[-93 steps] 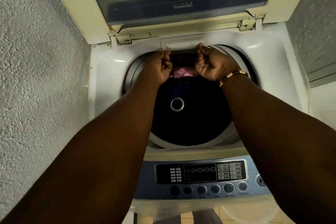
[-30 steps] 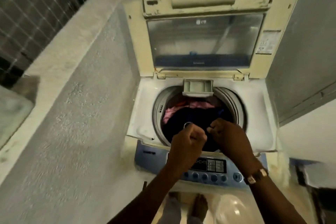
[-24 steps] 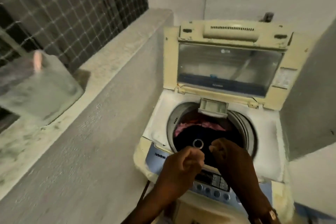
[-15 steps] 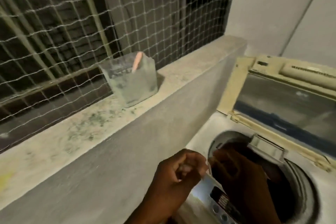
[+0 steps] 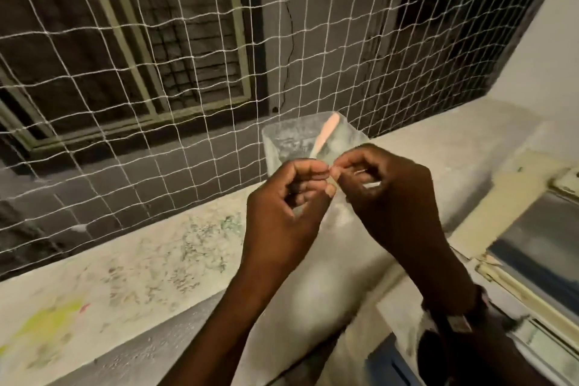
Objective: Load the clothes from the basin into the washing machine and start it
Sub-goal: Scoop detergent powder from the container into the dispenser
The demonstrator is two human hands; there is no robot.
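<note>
Hands at the ledge tub
Left hand (image 5: 286, 197) and right hand (image 5: 385, 194), fingers curled, fingertips meeting before the tub (image 5: 291, 141); washer (image 5: 532, 229) at right.

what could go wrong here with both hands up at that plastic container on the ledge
1. The clear container stands on a narrow ledge; a nudge from either hand could tip it, perhaps toward the machine.
2. The left hand and right hand seem to pinch something small at its rim, blurred here; it could drop.
3. The pink handle leans loosely and could flick out.
</note>
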